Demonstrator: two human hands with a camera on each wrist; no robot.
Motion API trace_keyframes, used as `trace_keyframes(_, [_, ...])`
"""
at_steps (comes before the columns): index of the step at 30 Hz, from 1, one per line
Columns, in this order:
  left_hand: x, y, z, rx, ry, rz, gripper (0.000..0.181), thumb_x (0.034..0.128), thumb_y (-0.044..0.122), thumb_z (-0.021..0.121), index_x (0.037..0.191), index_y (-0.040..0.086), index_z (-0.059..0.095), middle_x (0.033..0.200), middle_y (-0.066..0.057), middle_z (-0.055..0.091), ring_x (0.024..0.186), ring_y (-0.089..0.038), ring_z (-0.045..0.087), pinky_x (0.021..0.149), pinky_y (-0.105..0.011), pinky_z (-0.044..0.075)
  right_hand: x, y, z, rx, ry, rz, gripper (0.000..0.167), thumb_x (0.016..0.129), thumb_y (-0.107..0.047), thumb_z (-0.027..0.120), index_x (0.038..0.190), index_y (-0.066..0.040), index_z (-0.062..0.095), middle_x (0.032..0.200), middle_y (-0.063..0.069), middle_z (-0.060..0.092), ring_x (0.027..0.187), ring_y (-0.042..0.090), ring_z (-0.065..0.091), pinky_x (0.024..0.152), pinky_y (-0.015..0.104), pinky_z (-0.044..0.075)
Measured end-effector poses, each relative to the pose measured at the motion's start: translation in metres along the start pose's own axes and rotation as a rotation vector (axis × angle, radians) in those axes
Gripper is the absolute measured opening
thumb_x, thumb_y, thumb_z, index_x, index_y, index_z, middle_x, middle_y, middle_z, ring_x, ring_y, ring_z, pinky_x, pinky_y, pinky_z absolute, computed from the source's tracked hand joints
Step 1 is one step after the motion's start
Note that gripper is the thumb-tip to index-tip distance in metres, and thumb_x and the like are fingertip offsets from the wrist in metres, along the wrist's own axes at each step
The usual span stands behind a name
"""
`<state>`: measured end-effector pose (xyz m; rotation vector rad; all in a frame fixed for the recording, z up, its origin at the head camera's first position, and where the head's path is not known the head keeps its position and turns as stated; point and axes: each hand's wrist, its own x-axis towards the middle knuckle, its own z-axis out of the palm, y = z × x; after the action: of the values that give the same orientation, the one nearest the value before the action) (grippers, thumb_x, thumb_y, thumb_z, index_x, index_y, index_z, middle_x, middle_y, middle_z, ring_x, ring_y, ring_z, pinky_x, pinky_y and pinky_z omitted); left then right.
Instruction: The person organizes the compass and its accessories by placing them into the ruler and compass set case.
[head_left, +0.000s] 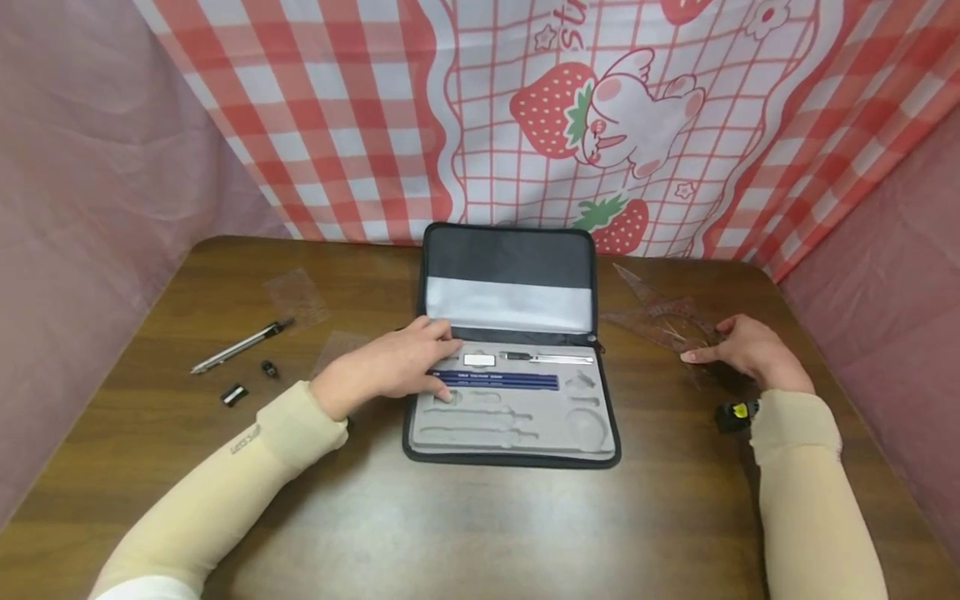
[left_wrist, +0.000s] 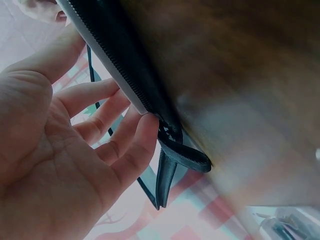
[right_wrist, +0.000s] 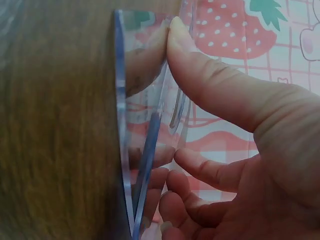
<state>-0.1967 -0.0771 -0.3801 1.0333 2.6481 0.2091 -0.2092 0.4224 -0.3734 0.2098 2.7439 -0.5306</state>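
Note:
My left hand [head_left: 401, 360] rests on the left side of an open black zip case [head_left: 510, 463], fingertips touching the grey foam tray [head_left: 480, 427] at its edge. In the left wrist view the fingers [left_wrist: 105, 92] lie spread along that edge. Blue pencils [head_left: 497, 381], a white eraser [head_left: 479, 360] and a silver compass [head_left: 558, 359] sit in the tray, beside several bare slots. At the right, my right hand [head_left: 753, 348] touches clear plastic set squares [head_left: 648, 323]. The right wrist view shows thumb and fingers apart on the clear plastic [right_wrist: 145, 105].
Left on the wooden table [head_left: 495, 533] lie another silver compass-like tool [head_left: 240, 346], a small black piece [head_left: 269, 368], a black-and-white block [head_left: 234, 394] and a clear plastic sheet or bag [head_left: 297, 296]. A strawberry-print cloth [head_left: 480, 108] hangs behind the table.

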Motion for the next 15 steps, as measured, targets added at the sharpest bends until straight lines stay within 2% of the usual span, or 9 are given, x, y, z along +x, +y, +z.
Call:
trace_keyframes(10, [0.0009, -0.0027, -0.0027, 0.05, -0.004, 0.02, 0.078, 0.0857, 0.054, 0.072, 0.146, 0.01, 0.05, 0.123, -0.003, 0.048, 0.11, -0.018, 0.042, 0.089, -0.034, 0.046, 0.001, 0.0047, 0.0012, 0.1, -0.044, 0.031, 0.11, 0.075, -0.063, 0.078, 0.137, 0.018, 0.036, 0.138, 0.042, 0.033, 0.122, 0.057, 0.038, 0.1, 0.066, 0.034])
trace_keyframes(15, [0.0023, -0.0017, -0.0031, 0.074, -0.011, 0.033, 0.079, 0.0859, 0.054, 0.071, 0.146, 0.007, 0.051, 0.121, -0.005, 0.048, 0.108, -0.018, 0.043, 0.088, -0.034, 0.046, 0.0023, 0.0055, -0.0001, 0.096, -0.056, 0.031, 0.103, 0.079, -0.059, 0.077, 0.136, 0.018, 0.038, 0.139, 0.043, 0.033, 0.123, 0.056, 0.036, 0.102, 0.065, 0.032])
